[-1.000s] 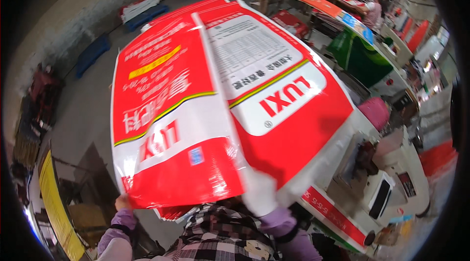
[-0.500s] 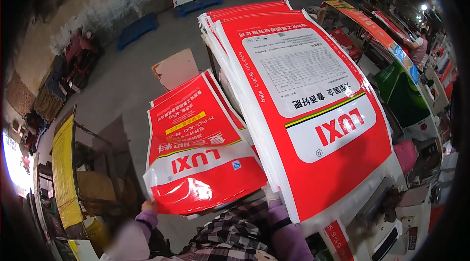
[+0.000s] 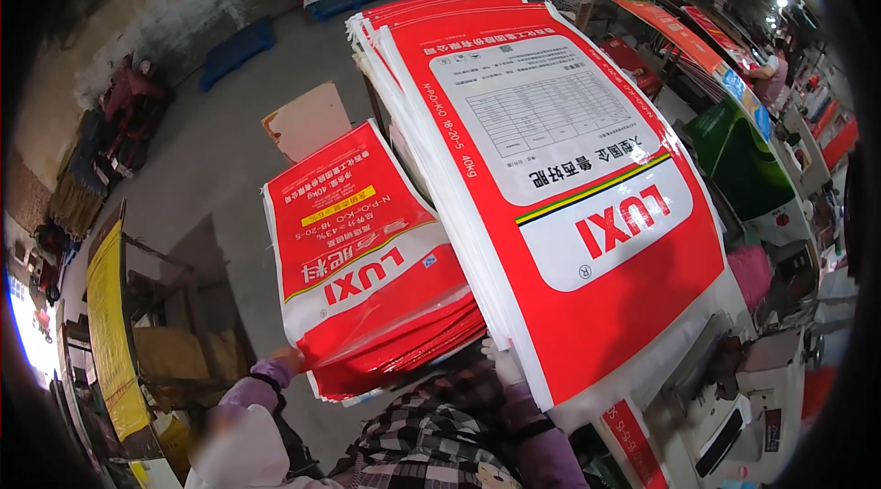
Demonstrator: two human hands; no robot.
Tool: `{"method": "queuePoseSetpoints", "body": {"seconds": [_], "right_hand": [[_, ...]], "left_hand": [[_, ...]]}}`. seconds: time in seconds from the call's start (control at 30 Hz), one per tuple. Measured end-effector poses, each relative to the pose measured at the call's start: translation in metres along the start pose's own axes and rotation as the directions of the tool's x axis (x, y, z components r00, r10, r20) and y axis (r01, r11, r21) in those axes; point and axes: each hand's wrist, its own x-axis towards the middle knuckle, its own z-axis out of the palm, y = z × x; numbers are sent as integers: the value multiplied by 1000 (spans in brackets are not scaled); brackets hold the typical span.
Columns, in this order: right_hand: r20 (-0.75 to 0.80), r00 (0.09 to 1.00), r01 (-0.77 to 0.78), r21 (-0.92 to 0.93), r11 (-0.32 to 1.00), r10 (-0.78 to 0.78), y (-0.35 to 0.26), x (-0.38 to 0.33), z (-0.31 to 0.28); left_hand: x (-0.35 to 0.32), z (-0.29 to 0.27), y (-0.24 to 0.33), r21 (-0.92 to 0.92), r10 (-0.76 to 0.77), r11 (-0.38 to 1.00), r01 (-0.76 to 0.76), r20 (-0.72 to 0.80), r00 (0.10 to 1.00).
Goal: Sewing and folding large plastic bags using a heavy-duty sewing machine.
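Observation:
A pile of red and white printed woven sacks [image 3: 362, 214] lies in front of me on the left. My left hand [image 3: 290, 361] is closed at the near left corner of its top sack, whose near edge bulges up over the layered red edges of those beneath. A taller pile of similar sacks [image 3: 633, 324] stands to the right, its printed face up. My right hand [image 3: 503, 362], in a whitish glove, is at that pile's near left edge, beside the left pile's near right corner. Its fingers are partly hidden, and their grip is unclear.
A yellow-covered stand [image 3: 115, 333] is at my left. Blue pallets [image 3: 237, 53] lie along the far wall, some bearing sacks. A pale board [image 3: 312, 120] stands behind the left pile. At right are a white machine [image 3: 771, 379], a green sack [image 3: 739, 154] and another person [image 3: 774, 83].
My left hand has moved forward with the top sack's corner. That sack has slid away from me, and the layered edges underneath now show. My right hand stays near the right pile's edge.

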Motion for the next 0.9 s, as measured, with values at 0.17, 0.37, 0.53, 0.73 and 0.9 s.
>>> {"method": "queuePoseSetpoints", "body": {"seconds": [0.17, 0.37, 0.53, 0.73, 0.9], "right_hand": [[45, 994, 101, -47, 994, -98, -14, -23, -1], [-36, 962, 261, -168, 951, -270, -14, -68, -34], [9, 966, 228, -507, 832, -259, 28, -75, -21], [211, 967, 247, -662, 707, -140, -80, -183, -57], [165, 977, 208, -644, 736, -132, -74, -218, -80]], "left_hand": [[-6, 24, -7, -171, -175, 967, 188, 87, 981], [-6, -39, 94, -337, -260, 929, 149, -312, 914], [26, -20, 246, 13, 452, 889, -458, -183, 873], [19, -130, 337, 240, 664, 479, -845, 530, 527], [-182, -263, 451, -331, 993, -112, -937, -4, -117]]}}
